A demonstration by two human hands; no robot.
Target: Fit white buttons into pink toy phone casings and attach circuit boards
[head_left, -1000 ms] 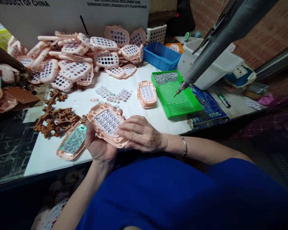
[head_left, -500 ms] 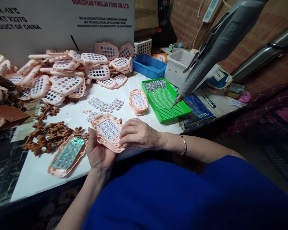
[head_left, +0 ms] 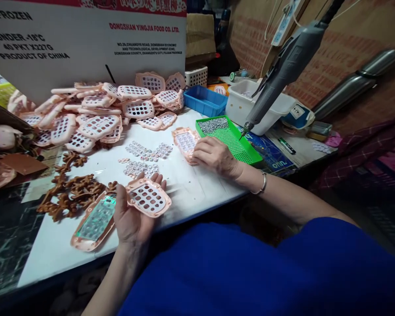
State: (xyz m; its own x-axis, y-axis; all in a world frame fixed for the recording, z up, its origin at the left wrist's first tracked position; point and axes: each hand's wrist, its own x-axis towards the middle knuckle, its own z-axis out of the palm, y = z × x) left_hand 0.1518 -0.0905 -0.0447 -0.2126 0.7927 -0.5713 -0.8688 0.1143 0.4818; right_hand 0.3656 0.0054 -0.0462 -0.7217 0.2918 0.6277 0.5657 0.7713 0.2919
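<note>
My left hand (head_left: 134,221) is palm up, holding a pink plastic keypad shell (head_left: 148,197) between thumb and fingers. Dark round holes show through the shell's white face. My right hand (head_left: 217,156) has its fingers bent over the near right edge of another pink shell filled with a white keypad (head_left: 186,142), on top of a small stack beside the green tray. The fingertips of that hand are partly hidden. Left of my left hand lies a pink shell with a green circuit board (head_left: 97,219). Small loose buttons (head_left: 145,151) are spread behind my left hand.
Many pink shells (head_left: 98,125) are heaped against a white carton (head_left: 85,39). Brown rubbery pieces (head_left: 74,188) lie at left. A green tray (head_left: 246,151) holds small metal parts under a hanging grey electric screwdriver (head_left: 276,74). Blue (head_left: 206,101) and white bins (head_left: 246,109) stand behind.
My right hand has moved right and away from me, carrying the keypad-filled shell from my left hand to the stack. A shell with bare holes now shows in my left hand. The view has shifted upward.
</note>
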